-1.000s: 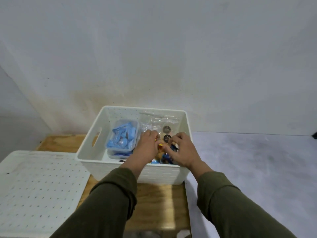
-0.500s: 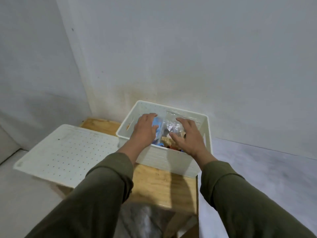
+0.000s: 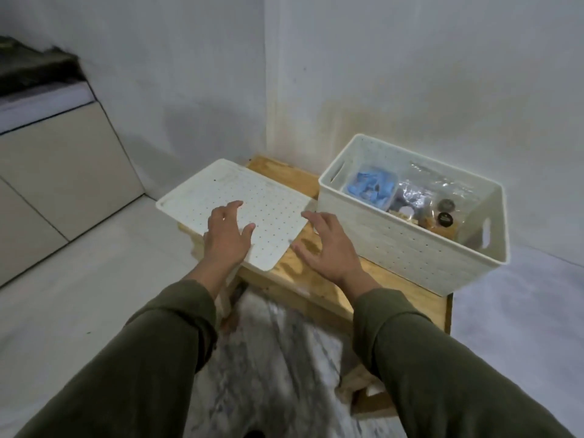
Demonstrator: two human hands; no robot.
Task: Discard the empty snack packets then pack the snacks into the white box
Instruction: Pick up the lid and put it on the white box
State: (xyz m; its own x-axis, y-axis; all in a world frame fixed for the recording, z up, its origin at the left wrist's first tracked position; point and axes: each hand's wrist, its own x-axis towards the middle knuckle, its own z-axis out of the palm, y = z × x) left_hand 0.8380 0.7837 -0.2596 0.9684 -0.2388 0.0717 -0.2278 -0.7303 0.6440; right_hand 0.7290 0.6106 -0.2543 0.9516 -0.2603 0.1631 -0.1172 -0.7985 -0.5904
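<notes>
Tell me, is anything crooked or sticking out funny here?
Yes. The white lid lies askew on the wooden table, and its left part hangs past the edge. The white box has no lid on.

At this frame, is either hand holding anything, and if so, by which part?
Nothing is held. The left hand is spread open over the white lid; the right hand is open above the wooden table.

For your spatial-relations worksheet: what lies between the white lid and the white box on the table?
In the head view, only bare wooden table separates the lid from the box; the right hand hovers above that gap.
</notes>
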